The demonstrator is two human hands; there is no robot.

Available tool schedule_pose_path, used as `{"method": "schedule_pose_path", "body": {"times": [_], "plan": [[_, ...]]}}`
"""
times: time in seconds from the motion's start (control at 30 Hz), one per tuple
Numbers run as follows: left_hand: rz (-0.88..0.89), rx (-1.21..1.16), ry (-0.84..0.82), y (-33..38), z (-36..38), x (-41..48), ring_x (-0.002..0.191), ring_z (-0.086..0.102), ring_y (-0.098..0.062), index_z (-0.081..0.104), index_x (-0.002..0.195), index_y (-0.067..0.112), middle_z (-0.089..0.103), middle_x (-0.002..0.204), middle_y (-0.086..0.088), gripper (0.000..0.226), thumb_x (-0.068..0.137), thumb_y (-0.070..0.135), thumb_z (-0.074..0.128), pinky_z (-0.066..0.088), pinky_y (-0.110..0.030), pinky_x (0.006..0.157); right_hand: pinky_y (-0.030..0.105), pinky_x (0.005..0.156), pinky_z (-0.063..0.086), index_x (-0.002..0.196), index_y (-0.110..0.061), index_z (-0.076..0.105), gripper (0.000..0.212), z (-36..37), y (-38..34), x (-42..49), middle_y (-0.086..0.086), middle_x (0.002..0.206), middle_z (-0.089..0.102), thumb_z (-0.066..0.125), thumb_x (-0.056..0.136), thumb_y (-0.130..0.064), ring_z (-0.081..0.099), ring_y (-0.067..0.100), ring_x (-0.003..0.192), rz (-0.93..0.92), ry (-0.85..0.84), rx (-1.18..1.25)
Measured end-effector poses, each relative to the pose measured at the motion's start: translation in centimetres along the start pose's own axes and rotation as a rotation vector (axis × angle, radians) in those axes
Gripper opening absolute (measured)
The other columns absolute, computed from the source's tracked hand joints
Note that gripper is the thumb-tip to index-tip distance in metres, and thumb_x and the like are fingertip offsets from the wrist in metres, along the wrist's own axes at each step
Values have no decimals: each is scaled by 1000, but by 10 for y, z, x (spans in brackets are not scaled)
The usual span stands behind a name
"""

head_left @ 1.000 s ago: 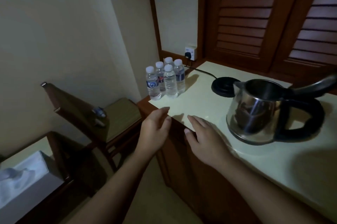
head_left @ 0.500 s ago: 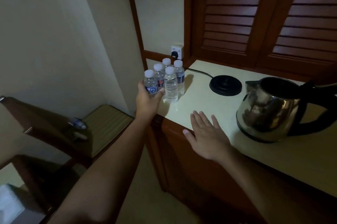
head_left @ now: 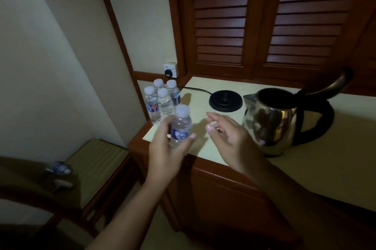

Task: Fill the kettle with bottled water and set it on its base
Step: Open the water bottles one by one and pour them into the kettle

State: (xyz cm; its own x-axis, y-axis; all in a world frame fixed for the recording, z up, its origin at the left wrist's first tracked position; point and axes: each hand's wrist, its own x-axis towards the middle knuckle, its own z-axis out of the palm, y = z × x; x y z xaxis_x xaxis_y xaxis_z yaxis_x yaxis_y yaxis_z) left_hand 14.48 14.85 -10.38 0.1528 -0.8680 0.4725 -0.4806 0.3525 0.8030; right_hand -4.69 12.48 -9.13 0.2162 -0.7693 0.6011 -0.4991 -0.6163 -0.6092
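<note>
Looking down on a cream countertop [head_left: 335,148]. Gripping a capped water bottle [head_left: 180,127] in the left hand [head_left: 164,154], left of the open-lidded kettle [head_left: 272,123], sitting off its base [head_left: 225,100] just behind-left. Hovering the right hand [head_left: 230,140], fingers loosely spread, beside the kettle. Likely nearing uncapping, needing a right-hand twist. Since earlier, lifting the water bottle clear of the other bottles [head_left: 160,101].

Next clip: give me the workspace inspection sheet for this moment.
Surface: cream countertop on a wooden cabinet.
Job's things: held bottle, capped; four more bottles, capped, back-left corner; kettle off its base, lid open; base unoccupied.
Clutter: nothing seen.
Grippers: left hand grips the held bottle; right hand open beside it, holding nothing.
Cables: cord runs from base toward the plugged wall socket.
Surroundings: louvred doors behind; chair at left, small bottle lying on its seat.
</note>
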Motion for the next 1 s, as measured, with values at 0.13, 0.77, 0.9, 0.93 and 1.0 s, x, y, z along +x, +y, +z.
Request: {"method": "schedule_pose_path", "body": {"times": [0.13,0.77,0.9,0.93,1.0], "plan": [[35,-63,-267,28,27,-10,106,66,-3,57,138,27,67,122,11,61,85,30,87,49,-11,79,23,67,51,119,-20,69,40,-41,-24,16,-12,94,60,60,93,-48,61,9,77,14,8,-73],[-57,-620,-918,78,81,6,115,71,-25,59,133,7,73,125,-11,52,85,3,80,55,-33,93,5,94,40,124,-30,69,35,-193,-53,-4,-18,125,64,68,94,-13,52,-16,112,38,-346,-333],[-79,-666,-972,78,87,8,115,68,-24,56,138,1,71,126,-14,50,90,0,69,53,-32,94,-2,98,32,128,-35,60,50,-196,-46,-14,-23,124,57,64,94,1,46,-21,116,13,-267,-329],[-75,-655,-973,77,88,9,116,68,-24,56,139,3,72,126,-13,50,91,0,68,53,-32,94,0,100,33,129,-36,58,50,-197,-45,-16,-22,125,57,62,95,1,47,-15,119,21,-240,-332],[-79,-623,-954,75,88,9,118,68,-26,59,138,9,72,126,-11,50,90,5,70,53,-35,96,6,103,35,129,-35,60,44,-197,-40,-20,-19,129,59,58,99,-4,50,-6,122,44,-187,-346]]}}
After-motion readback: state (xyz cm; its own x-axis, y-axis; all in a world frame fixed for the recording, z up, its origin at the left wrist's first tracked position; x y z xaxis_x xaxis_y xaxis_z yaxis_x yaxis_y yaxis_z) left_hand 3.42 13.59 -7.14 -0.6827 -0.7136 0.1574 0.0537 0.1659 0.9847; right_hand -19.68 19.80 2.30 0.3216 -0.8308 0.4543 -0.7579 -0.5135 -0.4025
